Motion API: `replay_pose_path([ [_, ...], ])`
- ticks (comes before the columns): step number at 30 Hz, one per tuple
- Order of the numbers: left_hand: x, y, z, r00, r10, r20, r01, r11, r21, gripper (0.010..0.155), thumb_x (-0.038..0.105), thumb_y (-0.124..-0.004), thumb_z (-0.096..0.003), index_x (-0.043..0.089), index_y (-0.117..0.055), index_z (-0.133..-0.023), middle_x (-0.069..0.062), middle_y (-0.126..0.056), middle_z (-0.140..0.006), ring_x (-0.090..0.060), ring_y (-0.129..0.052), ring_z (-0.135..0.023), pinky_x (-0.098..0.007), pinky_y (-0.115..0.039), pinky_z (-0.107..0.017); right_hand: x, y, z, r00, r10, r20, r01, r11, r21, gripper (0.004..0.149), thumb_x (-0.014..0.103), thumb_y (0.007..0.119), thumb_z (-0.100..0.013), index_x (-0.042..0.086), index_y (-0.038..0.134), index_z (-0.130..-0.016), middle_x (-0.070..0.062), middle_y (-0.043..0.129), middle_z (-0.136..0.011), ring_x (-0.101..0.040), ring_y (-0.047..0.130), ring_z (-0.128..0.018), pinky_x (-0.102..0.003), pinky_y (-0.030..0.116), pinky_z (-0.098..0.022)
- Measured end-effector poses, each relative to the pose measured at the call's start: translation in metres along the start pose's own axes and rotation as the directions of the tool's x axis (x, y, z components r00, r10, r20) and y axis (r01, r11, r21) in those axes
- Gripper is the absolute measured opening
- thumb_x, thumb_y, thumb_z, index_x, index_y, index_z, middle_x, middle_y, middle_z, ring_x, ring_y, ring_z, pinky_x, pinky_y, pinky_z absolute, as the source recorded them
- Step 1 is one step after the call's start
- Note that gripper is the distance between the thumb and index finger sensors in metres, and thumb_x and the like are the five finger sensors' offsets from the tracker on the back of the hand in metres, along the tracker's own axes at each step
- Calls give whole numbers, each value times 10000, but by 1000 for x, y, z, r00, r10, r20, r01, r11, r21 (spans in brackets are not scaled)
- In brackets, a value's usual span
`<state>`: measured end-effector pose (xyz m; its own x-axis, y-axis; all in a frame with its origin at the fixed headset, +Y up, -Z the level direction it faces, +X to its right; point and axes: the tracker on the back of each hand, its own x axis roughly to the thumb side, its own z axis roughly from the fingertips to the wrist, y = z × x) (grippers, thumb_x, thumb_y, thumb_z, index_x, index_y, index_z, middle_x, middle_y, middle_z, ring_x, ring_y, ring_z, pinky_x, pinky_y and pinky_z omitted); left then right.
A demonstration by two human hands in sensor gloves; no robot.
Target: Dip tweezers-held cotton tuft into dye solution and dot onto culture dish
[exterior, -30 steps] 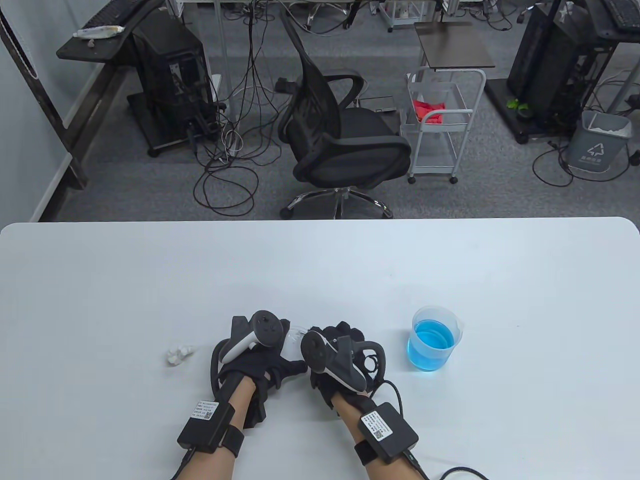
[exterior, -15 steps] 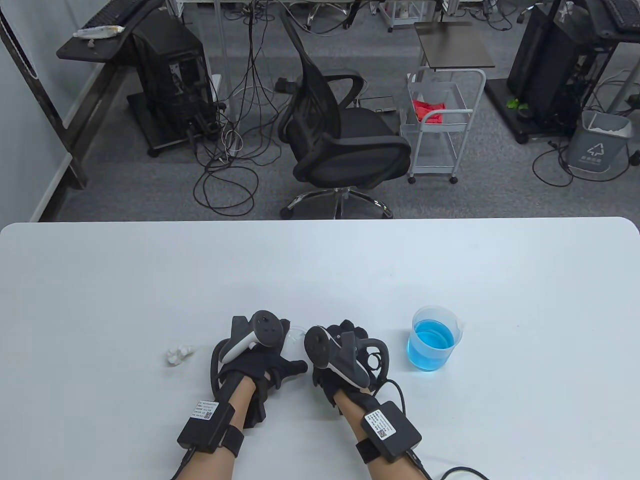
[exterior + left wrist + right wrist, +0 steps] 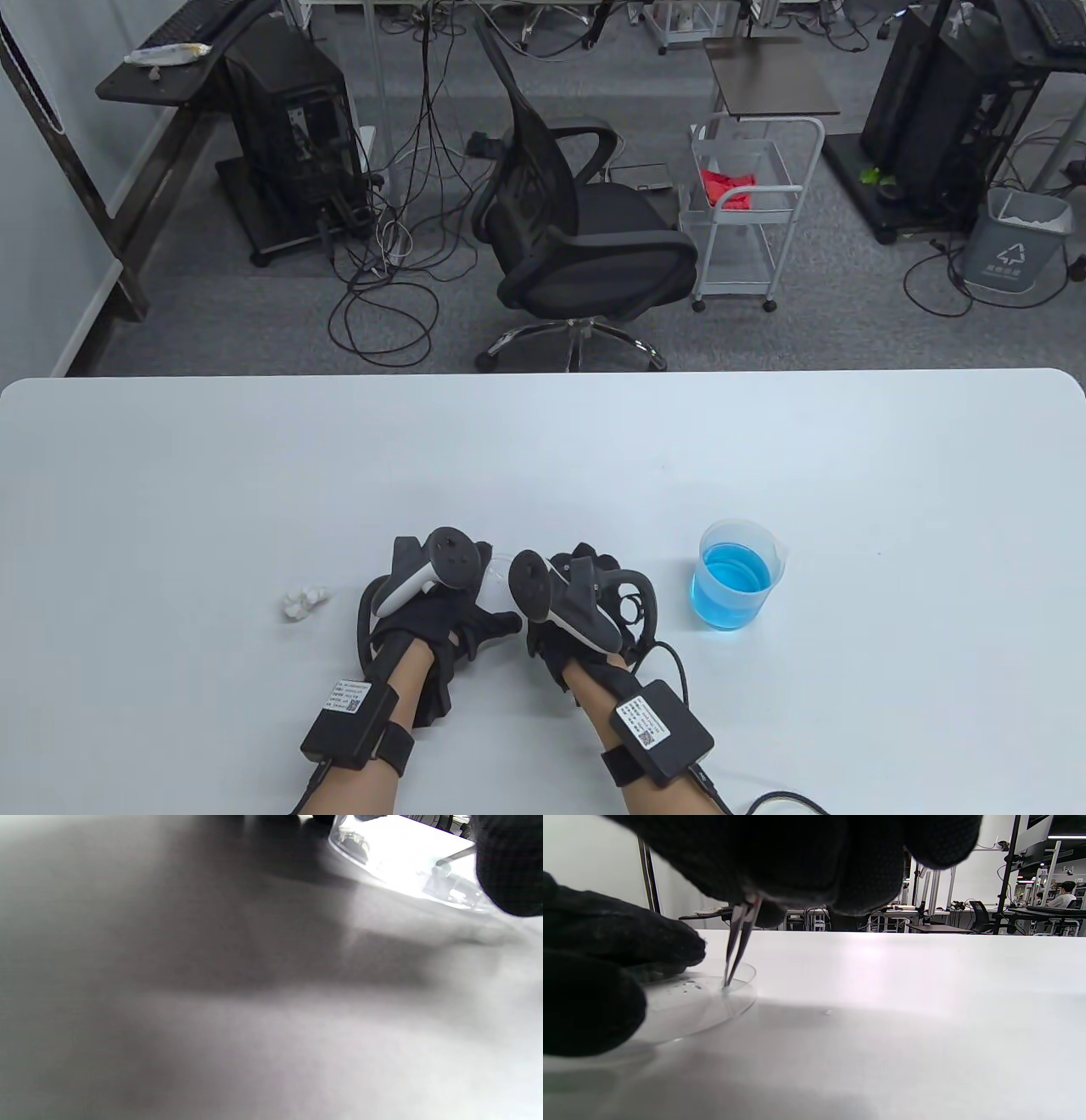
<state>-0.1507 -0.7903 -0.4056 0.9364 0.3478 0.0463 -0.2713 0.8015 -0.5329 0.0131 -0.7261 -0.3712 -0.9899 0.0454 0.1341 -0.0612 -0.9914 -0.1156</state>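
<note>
Down, tweezers [image 3: 738, 942] tips on clear, droplet-flecked culture dish [image 3: 704, 1001]

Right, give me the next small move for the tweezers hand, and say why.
Probably lift the tweezers straight up off the culture dish. In the right wrist view their tips already touch the dish floor beside small droplets, the right hand pinches them, and the left hand steadies the rim.

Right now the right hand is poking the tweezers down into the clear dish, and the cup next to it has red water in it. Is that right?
Almost. The liquid in the cup is blue, not red; the table view shows that. The rest holds: in the right wrist view the right hand holds the tweezers with their tips down in the clear dish.
</note>
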Motion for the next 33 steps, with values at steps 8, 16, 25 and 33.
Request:
replay_pose_path([
  [8,0,0,0,1000,0,0,0,1000,0,1051,802,-745,-393,367,-129,-1126,88,-82,-1191,-254,-96,-1163,-505,-209,-818,1,-4,-1,1000,-15,10,15,1000,-2,327,286,902,-407,186,976,-709,19,990,-482,-223,943,-639,-567,688,-574],
  [16,0,0,0,1000,-1,0,1,1000,1,1052,800,-746,-393,367,-130,-1127,88,-84,-1191,-254,-97,-1163,-506,-210,-818,3,-4,-2,1000,11,7,-11,999,36,326,291,898,-410,188,975,-709,23,987,-479,-219,942,-639,-566,689,-575],
  [25,0,0,0,1000,1,1,-1,1000,2,1052,801,-745,-393,366,-129,-1127,88,-82,-1191,-254,-95,-1162,-505,-208,-818,0,-13,-3,1000,-18,7,18,999,46,326,286,902,-409,180,977,-708,18,986,-478,-223,941,-638,-568,686,-576],
  [33,0,0,0,1000,-1,1,1,1000,0,1051,800,-745,-394,366,-130,-1127,88,-82,-1191,-254,-96,-1163,-506,-209,-818,3,-11,-6,1000,1,23,-4,993,115,326,285,901,-412,178,977,-711,15,985,-479,-225,940,-639,-571,682,-578],
])
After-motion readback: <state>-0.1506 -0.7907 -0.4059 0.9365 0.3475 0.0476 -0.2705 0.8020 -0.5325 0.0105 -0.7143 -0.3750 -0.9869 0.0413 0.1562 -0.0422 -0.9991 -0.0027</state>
